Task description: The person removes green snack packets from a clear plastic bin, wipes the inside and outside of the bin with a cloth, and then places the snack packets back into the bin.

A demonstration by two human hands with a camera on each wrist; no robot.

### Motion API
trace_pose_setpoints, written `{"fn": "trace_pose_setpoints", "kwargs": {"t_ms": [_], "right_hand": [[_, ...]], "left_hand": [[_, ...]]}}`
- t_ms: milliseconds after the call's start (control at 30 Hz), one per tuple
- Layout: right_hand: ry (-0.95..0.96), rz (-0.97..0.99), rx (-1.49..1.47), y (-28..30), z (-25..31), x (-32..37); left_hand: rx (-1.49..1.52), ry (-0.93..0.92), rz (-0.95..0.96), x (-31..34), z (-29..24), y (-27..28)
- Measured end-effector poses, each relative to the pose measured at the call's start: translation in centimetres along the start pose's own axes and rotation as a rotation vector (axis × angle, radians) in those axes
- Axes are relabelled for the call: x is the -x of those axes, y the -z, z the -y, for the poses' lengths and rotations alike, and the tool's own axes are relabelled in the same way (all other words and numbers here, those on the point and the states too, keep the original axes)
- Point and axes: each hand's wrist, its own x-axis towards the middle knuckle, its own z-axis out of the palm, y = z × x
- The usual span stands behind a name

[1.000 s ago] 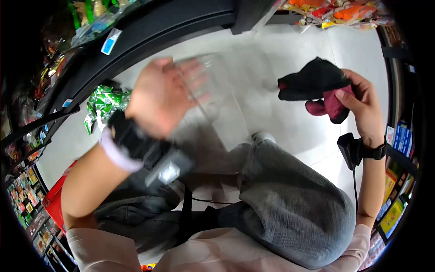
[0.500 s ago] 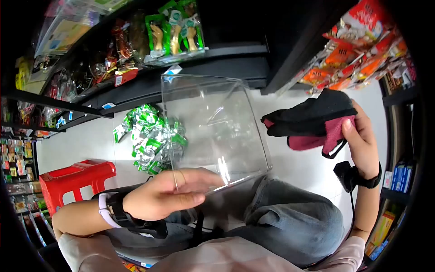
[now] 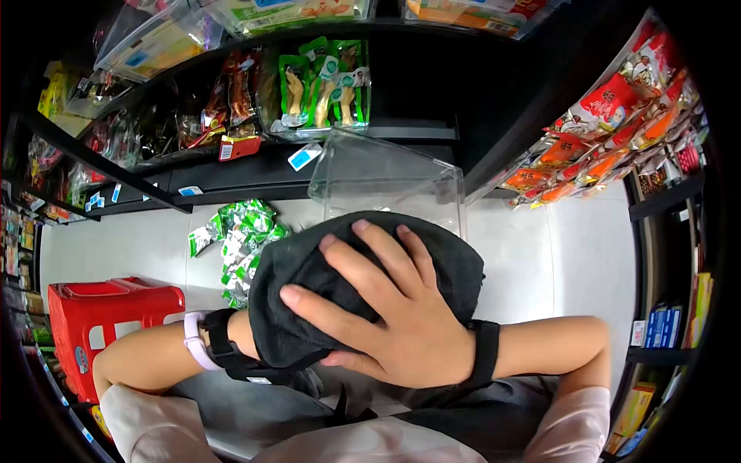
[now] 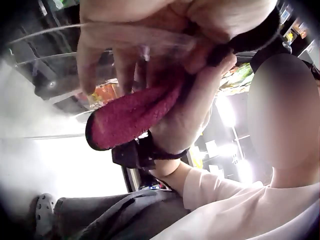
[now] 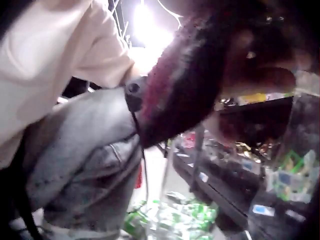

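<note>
Moved since the earlier frame: one soft black cloth item with maroon lining (image 3: 305,262), previously at the person's right, lay at centre before one clear rectangular plastic box (image 3: 394,177), covering its near part.
Right hand (image 3: 401,328): fingers spread apart, palm down, pressed on the cloth's black side.
Left hand (image 4: 150,20): covered by cloth in the head view; fingers seen through clear plastic in the left wrist view; whether clamped on the box could not be told.
Beyond, on pale floor tiles: one heap of green-and-silver wrapped packets (image 3: 251,231). At left: one red plastic stool (image 3: 69,316).
</note>
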Motion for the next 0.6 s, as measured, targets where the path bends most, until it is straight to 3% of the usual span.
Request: {"fn": "trace_pose_setpoints", "kwargs": {"t_ms": [67,133,167,200,267,300,400,467,600], "right_hand": [[0.004,-0.046,-0.019,-0.6,-0.8,-0.1],[0.039,-0.037,0.033,-0.4,-1.9,-0.2],[-0.002,-0.066,0.005,-0.3,-3.1,-0.6],[-0.106,-0.102,0.030,0.1,-3.9,-0.9],[-0.178,-0.192,0.090,0.4,-7.2,-1.2],[-0.256,-0.211,0.051,0.6,-9.1,-1.5],[-0.336,-0.302,-0.183,0.6,-13.0,0.0],[-0.328,-0.206,-0.035,0.9,-10.4,0.2],[-0.014,-0.007,0.021,-0.1,-4.9,0.1]], "left_hand": [[0.271,0.079,0.017,0.3,0.1,-0.2],[0.291,0.120,-0.048,0.3,-0.4,-0.6],[0.561,0.361,0.120,0.0,-1.2,0.6],[0.904,0.348,0.246,0.0,-0.1,0.3],[0.775,0.235,0.132,-1.0,-0.8,0.9],[0.935,0.230,0.057,-0.9,-0.7,0.4],[1.031,0.316,0.066,-0.6,-1.9,1.3],[1.011,0.301,0.083,-0.4,-1.9,1.6],[0.855,0.346,0.057,-0.1,-1.5,1.6]]}}
